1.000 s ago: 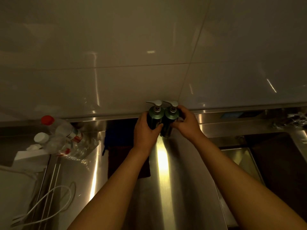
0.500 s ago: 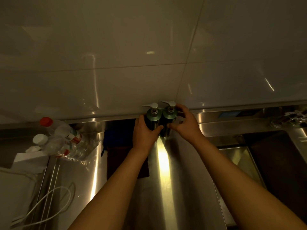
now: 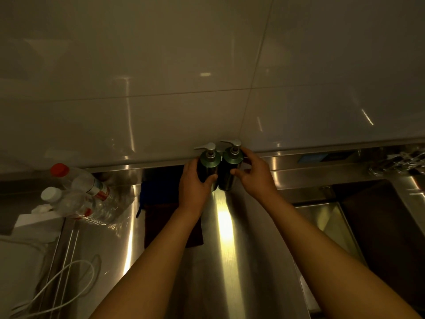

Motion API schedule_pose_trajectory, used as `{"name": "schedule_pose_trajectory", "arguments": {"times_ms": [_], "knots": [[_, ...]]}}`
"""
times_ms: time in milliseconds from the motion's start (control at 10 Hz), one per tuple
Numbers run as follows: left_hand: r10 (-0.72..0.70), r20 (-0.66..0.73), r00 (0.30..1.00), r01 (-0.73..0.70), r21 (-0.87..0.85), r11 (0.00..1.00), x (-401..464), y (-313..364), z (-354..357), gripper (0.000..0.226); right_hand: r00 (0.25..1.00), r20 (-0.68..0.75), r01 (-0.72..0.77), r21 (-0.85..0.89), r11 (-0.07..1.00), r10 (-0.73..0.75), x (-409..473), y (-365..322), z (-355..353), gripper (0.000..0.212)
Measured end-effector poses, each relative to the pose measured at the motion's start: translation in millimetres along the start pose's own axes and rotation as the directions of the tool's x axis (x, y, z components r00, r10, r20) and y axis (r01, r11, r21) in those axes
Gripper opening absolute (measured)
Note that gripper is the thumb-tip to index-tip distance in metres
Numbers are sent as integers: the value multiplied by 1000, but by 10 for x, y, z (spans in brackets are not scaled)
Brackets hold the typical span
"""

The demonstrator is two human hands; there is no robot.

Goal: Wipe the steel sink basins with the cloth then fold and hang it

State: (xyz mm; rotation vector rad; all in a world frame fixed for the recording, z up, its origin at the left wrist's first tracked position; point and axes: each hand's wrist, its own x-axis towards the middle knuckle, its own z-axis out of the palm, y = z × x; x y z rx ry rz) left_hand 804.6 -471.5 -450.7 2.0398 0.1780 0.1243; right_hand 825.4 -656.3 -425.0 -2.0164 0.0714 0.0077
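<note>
Two dark green pump bottles stand side by side against the tiled wall on the steel counter point(image 3: 230, 249). My left hand point(image 3: 195, 187) grips the left pump bottle point(image 3: 208, 164). My right hand point(image 3: 255, 176) curls round the right pump bottle point(image 3: 231, 164). A dark red cloth point(image 3: 158, 224) lies flat on the counter under my left forearm, with a blue cloth point(image 3: 161, 187) behind it near the wall. A steel sink basin point(image 3: 331, 217) opens at the right, partly covered by a dark panel point(image 3: 386, 222).
Clear plastic bottles point(image 3: 92, 192) with red and white caps lie at the left, beside a white box point(image 3: 34, 223). A white cable point(image 3: 64, 284) loops over the counter's left edge. A tap fitting point(image 3: 395, 162) sits at the far right by the wall.
Both hands stay on the pump bottles at the wall. My right hand's fingers have loosened a little round the right bottle. The view has shifted slightly.
</note>
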Motion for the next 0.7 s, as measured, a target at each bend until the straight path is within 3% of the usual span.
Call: {"name": "schedule_pose_trajectory", "arguments": {"times_ms": [200, 500, 700], "knots": [[-7, 3, 1000, 7, 5, 1000, 11, -23, -9, 59, 996, 84, 1, -3, 1000, 0, 35, 11, -6, 72], [-41, 80, 996, 43, -24, 999, 6, 31, -81, 66, 996, 81, -31, -16, 999, 33, -39, -21, -56, 75], [-184, 79, 980, 190, -76, 979, -96, -30, -293, 82, 999, 31, -36, -15, 999, 36, -176, -109, -192, 70]]}}
